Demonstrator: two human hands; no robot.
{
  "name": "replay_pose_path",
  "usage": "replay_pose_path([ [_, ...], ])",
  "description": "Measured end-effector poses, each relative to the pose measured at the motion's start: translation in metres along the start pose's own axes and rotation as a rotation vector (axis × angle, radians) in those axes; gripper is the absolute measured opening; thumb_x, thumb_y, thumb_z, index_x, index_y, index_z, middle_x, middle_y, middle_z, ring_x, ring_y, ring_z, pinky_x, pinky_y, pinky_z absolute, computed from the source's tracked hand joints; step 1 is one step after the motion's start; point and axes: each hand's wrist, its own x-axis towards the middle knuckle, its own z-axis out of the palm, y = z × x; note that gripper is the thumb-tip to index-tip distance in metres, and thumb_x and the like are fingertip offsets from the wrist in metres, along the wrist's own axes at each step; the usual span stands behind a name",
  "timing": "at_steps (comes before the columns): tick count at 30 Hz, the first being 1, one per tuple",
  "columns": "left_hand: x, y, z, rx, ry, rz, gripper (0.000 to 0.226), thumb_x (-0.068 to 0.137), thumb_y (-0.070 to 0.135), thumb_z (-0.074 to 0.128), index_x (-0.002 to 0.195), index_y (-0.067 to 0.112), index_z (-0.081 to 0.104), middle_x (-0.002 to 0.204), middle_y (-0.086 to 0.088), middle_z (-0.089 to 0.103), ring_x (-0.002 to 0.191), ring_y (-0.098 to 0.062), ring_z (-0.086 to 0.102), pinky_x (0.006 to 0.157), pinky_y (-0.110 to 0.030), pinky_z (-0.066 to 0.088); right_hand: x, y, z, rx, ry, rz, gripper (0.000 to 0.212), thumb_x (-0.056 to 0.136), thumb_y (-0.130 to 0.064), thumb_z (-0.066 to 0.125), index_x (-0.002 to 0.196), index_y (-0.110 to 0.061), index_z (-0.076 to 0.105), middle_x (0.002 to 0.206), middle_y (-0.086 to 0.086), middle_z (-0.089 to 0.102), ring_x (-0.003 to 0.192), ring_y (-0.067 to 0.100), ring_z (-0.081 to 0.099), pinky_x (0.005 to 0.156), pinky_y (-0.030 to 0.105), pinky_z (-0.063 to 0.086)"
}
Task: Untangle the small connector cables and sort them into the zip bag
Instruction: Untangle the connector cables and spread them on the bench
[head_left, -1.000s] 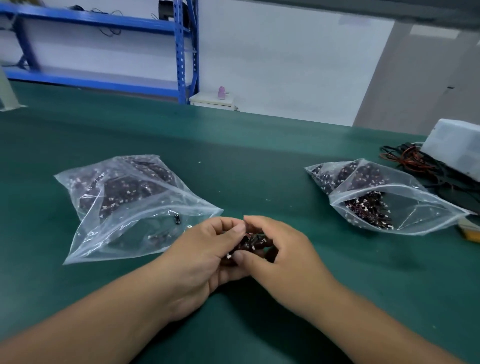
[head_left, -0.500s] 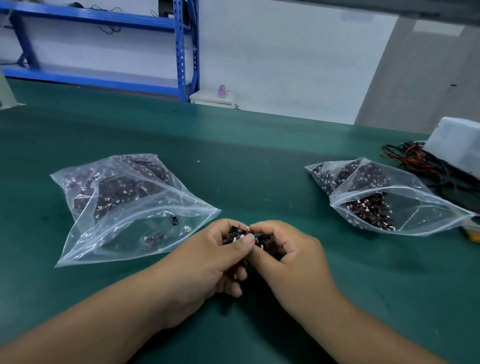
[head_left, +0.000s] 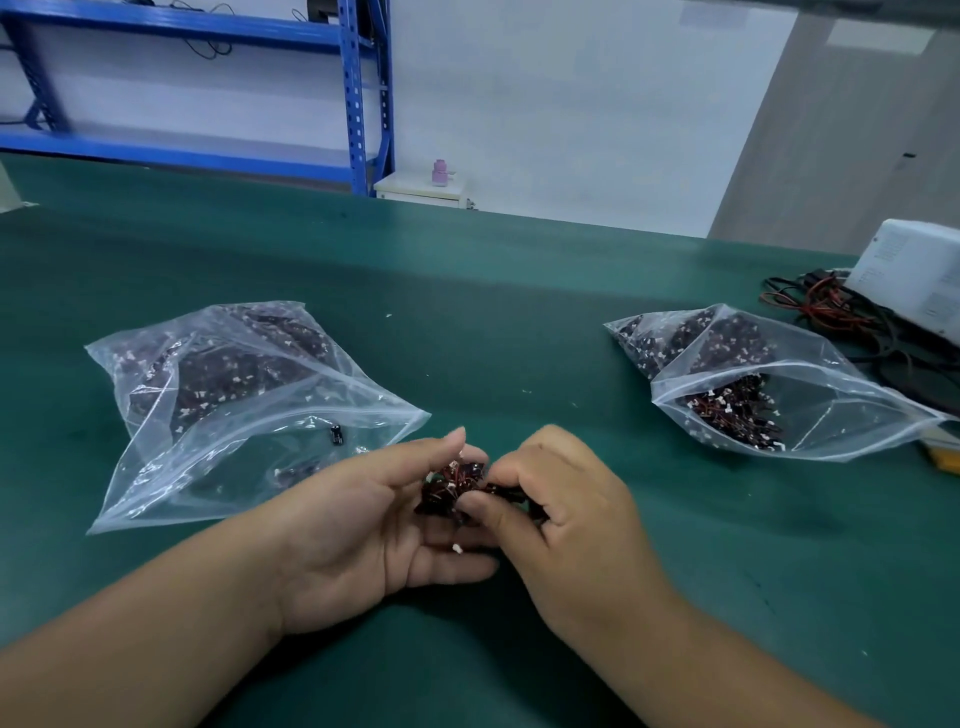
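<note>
**Slack cradle, loose plug: small parts could have slipped away**

The biggest risk lay in the spread of the work. On the wide dark-green table mat (head_left: 493, 322), two clear plastic bags sat well apart. The left zip bag (head_left: 234, 415) lay just beyond the left wrist, and the right zip bag (head_left: 769, 384) gaped open to the right. Both already held dark cables with white plugs. A freed cable might therefore have gone into the wrong bag, and the view did not show which bag was meant.

The left hand (head_left: 363, 525) lay palm up and half open, with its fingers curved loosely under and behind the load and its thumb lifted clear. Held that slackly, a sharp tug could probably have rolled the bundle off onto the mat.

The right hand (head_left: 566, 519) was nearly closed. Its thumb and forefinger pinched into the near side of the bundle and its other fingers were curled. Pulling hard from so small a pinch might have tightened the knots or strained a thin wire.

The task's thing, a small tangled clump of cables (head_left: 449, 486) in dark red and black, sat between the two hands. It was above the mat and outside both bags.

Smallest of all, one tiny white plug (head_left: 456, 547) lay on the left hand's fingers below the clump. Whether it was still attached could not be told, and if loose it could easily have dropped.
</note>
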Motion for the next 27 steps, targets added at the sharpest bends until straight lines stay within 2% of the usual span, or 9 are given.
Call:
replay_pose_path([
  [2, 0.002, -0.003, 0.002, 0.125, 0.011, 0.029, 0.046, 0.088, 0.046, 0.062, 0.114, 0.008, 0.061, 0.094, -0.013, 0.061, 0.079, -0.022, 0.065, 0.07, -0.039, 0.058, -0.001, -0.003, 0.001, 0.019, -0.05, -0.005, 0.006, 0.086, -0.036, 0.063, 0.088, -0.031, 0.059, 0.078, -0.013, 0.052, 0.075, 0.001, 0.05, 0.066, 0.021, 0.042],
  [5, 0.004, -0.008, 0.007, 0.24, 0.047, 0.086, 0.039, 0.089, 0.048, 0.06, 0.104, 0.012, 0.062, 0.09, -0.012, 0.061, 0.076, -0.019, 0.063, 0.062, -0.033, 0.056, -0.002, -0.004, 0.0, 0.036, -0.12, 0.001, 0.001, 0.089, -0.029, 0.061, 0.088, -0.029, 0.062, 0.078, -0.012, 0.056, 0.077, 0.004, 0.052, 0.069, 0.023, 0.044],
  [8, 0.004, -0.009, 0.009, 0.243, 0.12, 0.117, 0.024, 0.087, 0.039, 0.065, 0.094, 0.016, 0.066, 0.081, -0.01, 0.061, 0.068, -0.016, 0.062, 0.05, -0.026, 0.052, -0.002, -0.004, -0.002, 0.12, -0.081, 0.048, 0.004, 0.091, -0.026, 0.064, 0.088, -0.028, 0.063, 0.081, -0.014, 0.061, 0.079, 0.002, 0.057, 0.071, 0.015, 0.043],
  [12, 0.005, -0.009, 0.008, 0.239, 0.206, 0.136, 0.004, 0.09, 0.02, 0.066, 0.089, 0.016, 0.065, 0.073, -0.007, 0.059, 0.058, -0.013, 0.057, 0.044, -0.024, 0.046, -0.001, -0.003, -0.002, 0.164, -0.006, 0.104, 0.009, 0.091, -0.036, 0.06, 0.085, -0.03, 0.06, 0.076, -0.017, 0.059, 0.071, 0.001, 0.056, 0.064, 0.008, 0.038],
  [15, 0.006, -0.009, 0.008, 0.221, 0.243, 0.141, 0.003, 0.088, 0.016, 0.067, 0.086, 0.017, 0.065, 0.077, -0.005, 0.062, 0.055, -0.013, 0.056, 0.04, -0.023, 0.043, 0.0, -0.002, -0.004, 0.224, 0.018, 0.227, 0.01, 0.089, -0.036, 0.062, 0.082, -0.03, 0.058, 0.07, -0.015, 0.06, 0.064, 0.01, 0.058, 0.059, 0.017, 0.043],
  [17, 0.006, -0.009, 0.008, 0.228, 0.254, 0.142, 0.006, 0.089, 0.014, 0.065, 0.085, 0.018, 0.065, 0.081, -0.007, 0.063, 0.055, -0.013, 0.055, 0.039, -0.022, 0.04, 0.001, -0.002, -0.004, 0.303, 0.012, 0.348, 0.007, 0.087, -0.032, 0.063, 0.081, -0.03, 0.059, 0.071, -0.005, 0.063, 0.057, 0.012, 0.059, 0.056, 0.027, 0.049],
  [22, 0.006, -0.009, 0.009, 0.223, 0.276, 0.139, 0.012, 0.091, 0.011, 0.064, 0.081, 0.019, 0.066, 0.077, -0.008, 0.061, 0.054, -0.014, 0.054, 0.038, -0.022, 0.036, 0.006, 0.001, -0.014, 0.745, -0.092, 0.692, 0.023, 0.096, -0.008, 0.062, 0.075, -0.018, 0.063, 0.067, 0.004, 0.068, 0.053, 0.016, 0.062, 0.049, 0.026, 0.052],
  [24, 0.006, -0.009, 0.009, 0.23, 0.297, 0.133, 0.012, 0.091, 0.011, 0.063, 0.082, 0.018, 0.065, 0.075, -0.007, 0.06, 0.053, -0.013, 0.054, 0.038, -0.022, 0.036, 0.01, 0.005, -0.022, 0.891, -0.168, 0.784, 0.015, 0.089, -0.012, 0.069, 0.075, -0.012, 0.063, 0.071, 0.012, 0.069, 0.054, 0.021, 0.065, 0.05, 0.03, 0.055],
  [27, 0.007, -0.009, 0.01, 0.223, 0.335, 0.142, 0.008, 0.092, 0.011, 0.062, 0.087, 0.017, 0.063, 0.072, -0.007, 0.059, 0.052, -0.013, 0.053, 0.037, -0.022, 0.036, 0.015, 0.01, -0.031, 1.017, -0.224, 0.853, 0.009, 0.069, -0.02, 0.077, 0.067, -0.017, 0.069, 0.072, 0.018, 0.069, 0.054, 0.023, 0.066, 0.051, 0.033, 0.057],
])
